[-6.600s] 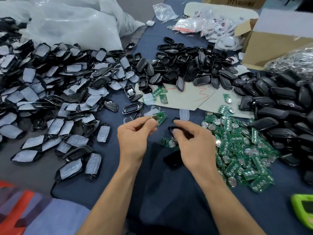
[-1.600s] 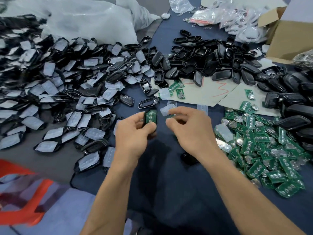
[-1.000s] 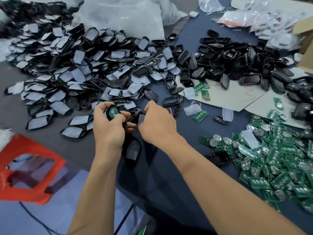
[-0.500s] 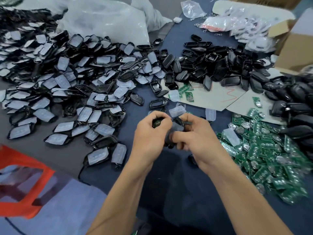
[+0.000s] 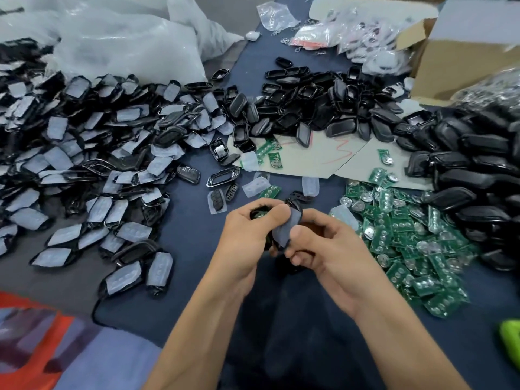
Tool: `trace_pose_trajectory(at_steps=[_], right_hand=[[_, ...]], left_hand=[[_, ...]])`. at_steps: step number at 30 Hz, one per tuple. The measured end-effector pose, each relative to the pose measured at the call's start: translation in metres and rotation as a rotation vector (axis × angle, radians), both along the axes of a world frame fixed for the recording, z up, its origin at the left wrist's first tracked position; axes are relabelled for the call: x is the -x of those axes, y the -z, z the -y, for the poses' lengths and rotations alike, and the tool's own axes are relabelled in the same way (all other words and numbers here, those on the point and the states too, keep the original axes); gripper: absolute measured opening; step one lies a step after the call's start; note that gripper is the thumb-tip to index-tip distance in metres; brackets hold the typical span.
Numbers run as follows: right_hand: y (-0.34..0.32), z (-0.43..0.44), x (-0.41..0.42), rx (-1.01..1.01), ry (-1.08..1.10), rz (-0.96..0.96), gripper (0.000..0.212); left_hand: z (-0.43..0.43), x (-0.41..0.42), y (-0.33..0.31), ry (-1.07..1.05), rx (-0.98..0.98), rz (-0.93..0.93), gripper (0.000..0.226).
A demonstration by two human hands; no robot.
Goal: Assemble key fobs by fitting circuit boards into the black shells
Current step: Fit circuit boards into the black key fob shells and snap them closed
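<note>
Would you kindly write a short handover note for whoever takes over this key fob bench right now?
Left hand: grips a black shell; green shows inside, so a board seems seated.
Right hand: pinches a shell half with a pale button pad, held against the first shell.
Supplies: loose circuit boards on the right, padded halves on the left, empty shells ahead.
Done: the board looks fitted in this fob.
Left: close the two halves, then work through the piles.
</note>
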State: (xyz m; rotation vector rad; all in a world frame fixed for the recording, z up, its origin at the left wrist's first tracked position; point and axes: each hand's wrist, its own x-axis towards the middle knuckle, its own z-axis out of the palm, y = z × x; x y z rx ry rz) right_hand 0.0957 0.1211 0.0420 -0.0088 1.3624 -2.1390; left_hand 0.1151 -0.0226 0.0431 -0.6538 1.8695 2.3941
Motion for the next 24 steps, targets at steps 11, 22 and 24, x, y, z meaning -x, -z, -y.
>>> trace_pose_trajectory(at_steps=[11,22,24], right_hand=[[0.007,-0.015,0.002,0.173,0.031,0.197,0.021],[0.009,-0.029,0.015,0.108,0.116,0.19,0.023],[0.008,-0.029,0.015,0.063,0.118,0.151,0.029]], left_hand=[[-0.022,0.005,0.003,0.011,0.007,0.001,0.016],[-0.011,0.005,0.012,-0.107,-0.155,-0.024,0.044],[-0.009,0.005,0.011,-0.108,-0.152,-0.045,0.044]])
